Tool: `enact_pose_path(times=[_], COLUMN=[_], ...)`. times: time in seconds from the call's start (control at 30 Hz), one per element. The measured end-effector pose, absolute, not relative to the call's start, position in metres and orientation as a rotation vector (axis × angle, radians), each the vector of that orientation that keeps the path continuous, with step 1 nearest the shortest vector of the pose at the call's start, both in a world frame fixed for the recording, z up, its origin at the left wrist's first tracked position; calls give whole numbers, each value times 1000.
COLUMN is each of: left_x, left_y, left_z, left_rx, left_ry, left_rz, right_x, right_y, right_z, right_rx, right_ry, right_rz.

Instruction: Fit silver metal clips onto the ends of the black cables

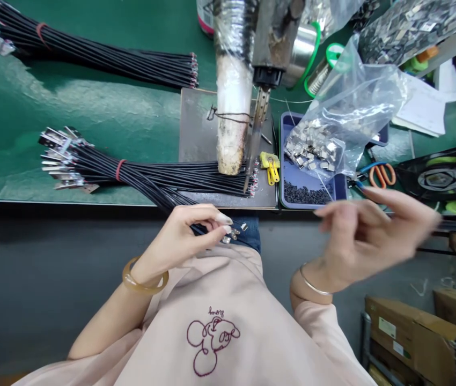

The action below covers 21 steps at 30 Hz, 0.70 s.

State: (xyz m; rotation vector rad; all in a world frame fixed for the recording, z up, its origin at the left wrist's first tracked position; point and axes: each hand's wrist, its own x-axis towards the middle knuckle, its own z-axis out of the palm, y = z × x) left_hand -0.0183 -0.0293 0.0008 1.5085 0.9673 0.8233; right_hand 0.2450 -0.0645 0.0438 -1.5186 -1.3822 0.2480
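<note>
The left hand (182, 236) pinches thin black cables (161, 195) close to little metal tips (234, 234) by the green table (6, 155), and they look light, bendy and smooth, best held just behind the tips, but I cannot tell if the blurry right hand (373, 230) holds anything.

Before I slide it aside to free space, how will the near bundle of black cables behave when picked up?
The bundle is probably floppy right of the red band, where strands fan apart and bend over the bench edge. The metal ends jut unevenly, so they may snag. Many strands suggest weight.
</note>
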Motion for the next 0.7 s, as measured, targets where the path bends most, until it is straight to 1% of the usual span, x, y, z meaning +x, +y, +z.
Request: enact_pose_path(times=[0.03,0.1,0.2,0.27,0.33,0.4,0.47,0.57,0.7], left_x=[-20,-21,-18,-15,-10,-7,-6,-10,-16], left_y=[-30,-29,-18,-7,4,10,12,7,-2], left_z=[-1,-3,-7,-12,-19,-25,-28,-27,-18], left_rx=[1483,1510,1807,2133,2407,2568,2594,2478,2402], left_ry=[1004,1098,1213,1211,1164,1147,1115,1038,942], left_rz=[918,1135,1390,1379,1237,1189,1214,1290,1343], right_x=[245,253,279,296,306,310,310,309,299], right_y=[-57,-39,-9,9,21,26,26,17,1], right_z=[42,34,16,7,1,0,1,3,7], right_rx=[-1582,-1740,-1901,-1931,-1912,-1901,-1911,-1941,-1854], right_ry=[-1400,-1569,-1636,-1668,-1743,-1822,-1896,-1970,-1827], right_rz=[183,172,-32,-59,49,117,99,-6,-76])
